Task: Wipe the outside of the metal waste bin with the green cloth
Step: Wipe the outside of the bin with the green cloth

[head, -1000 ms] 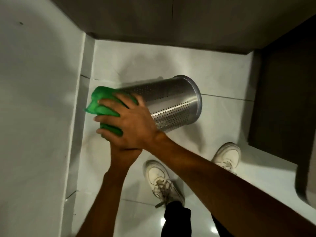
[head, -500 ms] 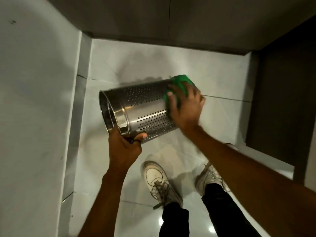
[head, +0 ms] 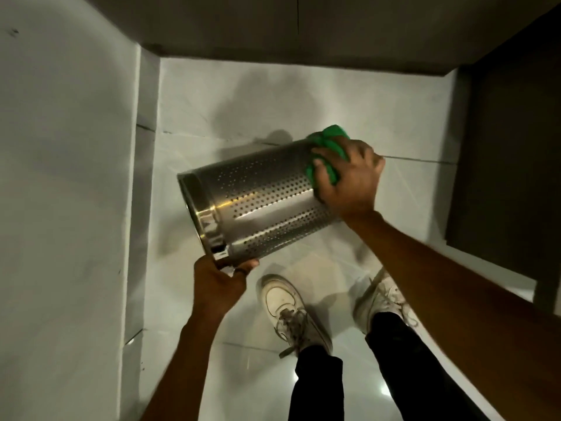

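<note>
A perforated metal waste bin (head: 258, 202) is held on its side in the air above the floor, its open rim toward the left. My left hand (head: 220, 282) grips the rim at its lower edge from below. My right hand (head: 349, 174) presses a bunched green cloth (head: 326, 153) against the bin's right end, near its base. The cloth is partly hidden under my fingers.
A white wall (head: 66, 208) runs along the left and a dark cabinet or door (head: 510, 147) stands on the right. My two white shoes (head: 291, 311) are on the glossy tiled floor (head: 273, 95) below the bin.
My right hand swept the cloth from the bin's left end along the side to the right end. The bin has tilted a little, and my left hand's grip on the rim came into sight.
</note>
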A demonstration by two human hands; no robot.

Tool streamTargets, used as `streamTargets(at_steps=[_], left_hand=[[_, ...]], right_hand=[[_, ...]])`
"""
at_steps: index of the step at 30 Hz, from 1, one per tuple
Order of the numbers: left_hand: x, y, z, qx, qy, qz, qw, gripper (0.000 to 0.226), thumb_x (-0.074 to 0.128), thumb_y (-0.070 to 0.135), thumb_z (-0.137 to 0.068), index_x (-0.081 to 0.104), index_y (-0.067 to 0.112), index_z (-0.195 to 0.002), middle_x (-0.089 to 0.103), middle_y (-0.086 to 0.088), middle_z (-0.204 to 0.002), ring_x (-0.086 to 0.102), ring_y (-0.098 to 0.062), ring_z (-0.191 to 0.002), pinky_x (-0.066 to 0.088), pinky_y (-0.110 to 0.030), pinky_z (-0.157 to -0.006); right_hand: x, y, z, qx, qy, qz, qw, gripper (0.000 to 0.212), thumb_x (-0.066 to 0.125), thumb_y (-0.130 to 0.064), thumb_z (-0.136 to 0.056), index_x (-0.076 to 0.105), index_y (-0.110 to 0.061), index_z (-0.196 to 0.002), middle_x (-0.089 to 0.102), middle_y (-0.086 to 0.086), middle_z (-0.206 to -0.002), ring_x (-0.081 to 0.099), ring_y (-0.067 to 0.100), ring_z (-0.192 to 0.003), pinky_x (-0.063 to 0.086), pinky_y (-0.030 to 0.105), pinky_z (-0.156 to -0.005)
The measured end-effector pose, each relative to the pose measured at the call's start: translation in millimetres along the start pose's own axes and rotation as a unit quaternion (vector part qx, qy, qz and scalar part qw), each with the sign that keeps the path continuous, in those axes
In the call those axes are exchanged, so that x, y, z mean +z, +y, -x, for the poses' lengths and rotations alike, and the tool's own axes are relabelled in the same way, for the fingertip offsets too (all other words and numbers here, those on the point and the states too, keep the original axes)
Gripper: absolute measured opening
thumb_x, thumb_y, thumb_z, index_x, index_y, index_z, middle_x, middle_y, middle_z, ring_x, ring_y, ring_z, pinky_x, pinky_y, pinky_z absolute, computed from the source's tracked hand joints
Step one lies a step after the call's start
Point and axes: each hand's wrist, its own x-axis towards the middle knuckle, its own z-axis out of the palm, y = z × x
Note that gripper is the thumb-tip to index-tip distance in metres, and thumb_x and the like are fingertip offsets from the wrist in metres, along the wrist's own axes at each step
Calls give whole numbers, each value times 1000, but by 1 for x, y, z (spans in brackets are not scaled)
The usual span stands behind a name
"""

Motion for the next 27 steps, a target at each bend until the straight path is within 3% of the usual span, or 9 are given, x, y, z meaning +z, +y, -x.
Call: streamTargets(at_steps=[4,8,10,12,14,16,20,24,27], left_hand=[[14,-5,10,21,-24,-25,999,39,88,15,-71,74,11,-107,74,5,-98,58,28,-82,41,6,-73],[14,-10,24,-18,-61,-18,998,27,87,9,-71,74,20,-92,73,21,-84,64,19,-77,54,-16,-87],[13,-6,23,-3,-65,-17,998,35,85,-1,-68,68,23,-88,75,11,-84,65,4,-75,55,-19,-79],[14,1,21,-18,-50,40,998,41,79,-14,-65,68,22,-81,75,-7,-82,64,-5,-69,55,-29,-72],[11,6,22,-46,-45,151,987,38,77,-11,-61,73,21,-81,77,-1,-76,72,-11,-67,59,-36,-64],[11,8,29,-68,-47,215,973,46,84,-4,-62,73,23,-97,80,2,-89,77,-18,-82,62,-40,-66],[15,9,32,-34,-77,163,983,55,84,-5,-68,68,15,-117,76,4,-103,73,-7,-93,62,-29,-78],[29,29,18,76,-136,129,979,56,83,-1,-73,65,11,-124,72,4,-116,69,-3,-105,56,-18,-84],[46,41,11,91,-122,100,983,47,83,-1,-72,71,32,-103,72,14,-104,70,2,-97,55,-14,-82]], right_hand=[[-13,-22,11,88,-13,-9,996,50,38,-58,-98,72,-33,-123,63,3,-143,51,35,-132,40,52,-105],[-11,-100,50,-158,-40,-89,983,41,49,-57,-94,71,-37,-122,63,0,-141,46,30,-135,34,52,-111],[-5,-131,75,-293,-85,-107,946,41,56,-59,-93,68,-38,-125,59,-1,-145,43,29,-139,26,55,-115],[-1,-130,84,-343,-108,-97,928,40,58,-57,-93,69,-37,-126,59,-1,-145,44,29,-140,26,56,-115],[0,-102,71,-282,-92,-48,954,42,50,-58,-95,69,-38,-127,61,-1,-144,49,31,-135,37,60,-110],[-5,-56,50,-140,-62,-1,988,45,44,-59,-95,68,-41,-127,60,-2,-146,51,35,-135,43,61,-105],[-23,28,25,93,-52,-4,994,56,35,-63,-95,65,-37,-135,49,3,-156,45,33,-139,37,55,-111],[-38,27,29,75,-39,1,996,56,34,-59,-97,65,-33,-136,52,5,-153,46,34,-136,37,56,-109],[-49,-20,38,-35,7,-61,998,50,44,-55,-95,71,-30,-129,61,6,-144,50,37,-134,37,52,-110]])
